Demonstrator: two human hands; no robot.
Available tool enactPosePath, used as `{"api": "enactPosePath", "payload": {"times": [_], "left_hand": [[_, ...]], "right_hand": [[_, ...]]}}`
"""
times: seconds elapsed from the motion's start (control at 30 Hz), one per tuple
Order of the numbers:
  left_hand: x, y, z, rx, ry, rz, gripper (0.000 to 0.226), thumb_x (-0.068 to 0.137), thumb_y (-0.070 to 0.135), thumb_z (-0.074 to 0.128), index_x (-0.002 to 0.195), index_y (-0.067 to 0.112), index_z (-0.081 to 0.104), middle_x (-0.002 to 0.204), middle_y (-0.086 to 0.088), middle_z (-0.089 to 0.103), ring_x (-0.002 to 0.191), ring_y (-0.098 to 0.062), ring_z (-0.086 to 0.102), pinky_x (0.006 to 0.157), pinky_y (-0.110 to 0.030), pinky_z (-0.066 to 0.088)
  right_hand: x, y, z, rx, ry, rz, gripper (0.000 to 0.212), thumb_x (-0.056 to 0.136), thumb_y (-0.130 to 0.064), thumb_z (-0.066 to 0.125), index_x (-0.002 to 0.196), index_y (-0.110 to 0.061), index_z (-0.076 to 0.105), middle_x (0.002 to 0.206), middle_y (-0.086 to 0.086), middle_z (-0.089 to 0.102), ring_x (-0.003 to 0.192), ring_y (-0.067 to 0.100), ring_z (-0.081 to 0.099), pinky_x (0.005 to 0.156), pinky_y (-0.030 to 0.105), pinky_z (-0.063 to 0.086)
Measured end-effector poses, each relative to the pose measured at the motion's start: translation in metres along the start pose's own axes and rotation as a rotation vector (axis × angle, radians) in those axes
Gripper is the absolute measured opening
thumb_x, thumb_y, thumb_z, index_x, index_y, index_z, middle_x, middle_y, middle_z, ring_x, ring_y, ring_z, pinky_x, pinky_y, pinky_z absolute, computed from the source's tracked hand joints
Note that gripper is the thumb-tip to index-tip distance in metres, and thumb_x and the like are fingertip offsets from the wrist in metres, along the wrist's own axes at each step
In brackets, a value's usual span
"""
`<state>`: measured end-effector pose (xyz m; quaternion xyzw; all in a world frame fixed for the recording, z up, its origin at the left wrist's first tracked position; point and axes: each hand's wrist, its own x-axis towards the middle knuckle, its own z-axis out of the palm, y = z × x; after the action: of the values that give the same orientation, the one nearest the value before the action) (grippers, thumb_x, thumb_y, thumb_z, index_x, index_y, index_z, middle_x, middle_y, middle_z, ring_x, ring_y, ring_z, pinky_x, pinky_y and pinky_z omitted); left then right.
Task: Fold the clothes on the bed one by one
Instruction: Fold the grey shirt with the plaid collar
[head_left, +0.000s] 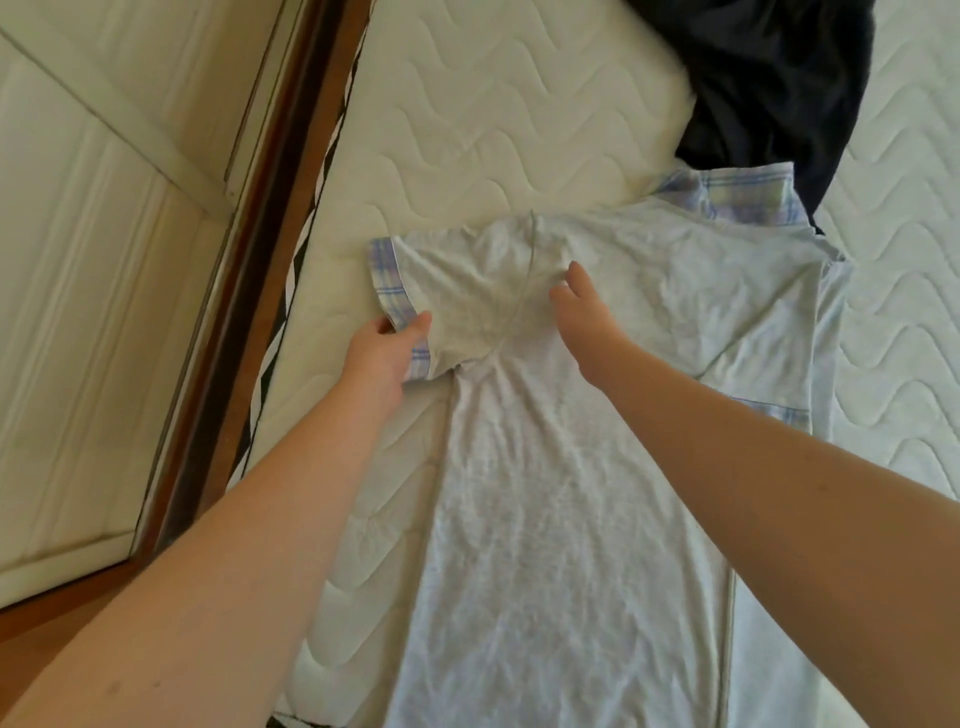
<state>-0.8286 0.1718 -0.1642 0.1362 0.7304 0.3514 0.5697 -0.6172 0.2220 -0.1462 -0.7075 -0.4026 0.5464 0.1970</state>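
Pinching sleeve cuff (397, 317) (left hand (382, 353)), shirt (571, 467) flat

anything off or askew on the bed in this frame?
Nothing damaged or spilled. The dark navy garment lies crumpled at the mattress's far end, overlapping the plaid collar of the light grey t-shirt. The left hand pinches its plaid-trimmed sleeve cuff.

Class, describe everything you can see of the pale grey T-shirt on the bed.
The pale grey T-shirt with plaid cuffs and collar lies flat and creased on the white quilted mattress, its right side folded inward. The left hand pinches the left sleeve's plaid cuff; the right hand presses near the shoulder seam. Its collar touches a dark garment.
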Motion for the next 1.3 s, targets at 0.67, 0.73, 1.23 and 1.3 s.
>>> {"api": "enactPosePath", "payload": {"times": [0.67,0.73,1.23,1.3], "left_hand": [[-0.055,0.035,0.142,0.774,-0.74,0.471,0.04,0.098,0.035,0.051,0.138,0.04,0.051,0.101,0.016,0.068,0.096,-0.002,0.063,0.086,-0.018,0.047],[-0.046,0.034,0.138,0.666,-0.642,0.488,0.03,0.098,0.025,0.047,0.119,0.038,0.063,0.092,0.017,0.069,0.086,0.005,0.064,0.078,-0.014,0.047],[0.068,0.13,0.178,1.528,-0.68,0.892,0.034,0.089,0.006,0.063,0.109,0.031,0.072,0.156,0.001,0.03,0.138,-0.026,0.032,0.113,-0.043,0.028],[0.071,0.14,0.184,1.542,-0.664,0.897,0.008,0.091,0.028,0.067,0.093,0.036,0.069,0.151,0.003,0.037,0.138,-0.025,0.032,0.112,-0.047,0.028]], "right_hand": [[0.0,0.017,-0.096,0.615,-0.14,0.316,0.092,0.088,-0.078,0.026,0.136,-0.004,0.052,0.133,0.026,0.057,0.123,0.041,0.055,0.095,0.037,0.05],[-0.005,0.026,-0.092,0.583,-0.13,0.314,0.082,0.077,-0.079,0.051,0.13,-0.017,0.059,0.126,0.01,0.066,0.119,0.03,0.061,0.102,0.049,0.047],[-0.046,0.031,-0.111,0.57,-0.047,-0.049,0.024,0.1,-0.029,0.053,0.096,-0.038,0.075,0.106,-0.006,0.074,0.1,0.012,0.07,0.075,0.028,0.059],[-0.051,0.034,-0.121,0.611,-0.049,-0.04,0.022,0.099,-0.028,0.053,0.1,-0.033,0.074,0.109,-0.001,0.074,0.103,0.016,0.07,0.078,0.034,0.059]]}}
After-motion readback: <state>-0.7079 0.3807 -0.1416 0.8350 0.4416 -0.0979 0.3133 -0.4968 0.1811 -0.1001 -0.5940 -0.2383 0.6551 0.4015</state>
